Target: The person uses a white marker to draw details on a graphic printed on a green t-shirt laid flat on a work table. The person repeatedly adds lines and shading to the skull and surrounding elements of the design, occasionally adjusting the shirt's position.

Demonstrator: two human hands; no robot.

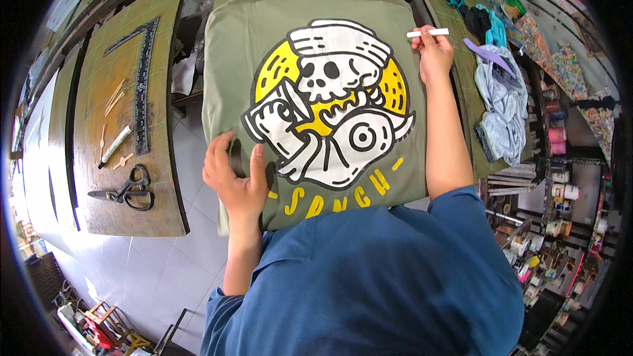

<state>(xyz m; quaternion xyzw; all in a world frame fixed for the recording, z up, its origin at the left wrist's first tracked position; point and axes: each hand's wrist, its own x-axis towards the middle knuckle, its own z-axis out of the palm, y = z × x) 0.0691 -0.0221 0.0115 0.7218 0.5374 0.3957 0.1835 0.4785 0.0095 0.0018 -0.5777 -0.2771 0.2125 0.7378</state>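
An olive-green T-shirt (227,59) lies spread flat in front of me. Its print shows a white skull figure with a cap and a drinking vessel on a yellow disc, with yellow lettering below. My left hand (236,175) rests on the shirt's lower left part, thumb and fingers apart, holding nothing. At the shirt's upper right edge, my right hand (435,56) pinches a short white stick (436,32), which looks like chalk, between thumb and fingers. The stick points sideways, near the shoulder part of the shirt.
On the board (86,145) at left lie a black L-shaped ruler (142,86), black-handled scissors (132,190), a white tube-shaped marker (117,145) and several thin wooden sticks (115,99). Crumpled pale-blue cloth (504,105) and a purple strip (489,56) lie at right, above shelves with spools (557,135).
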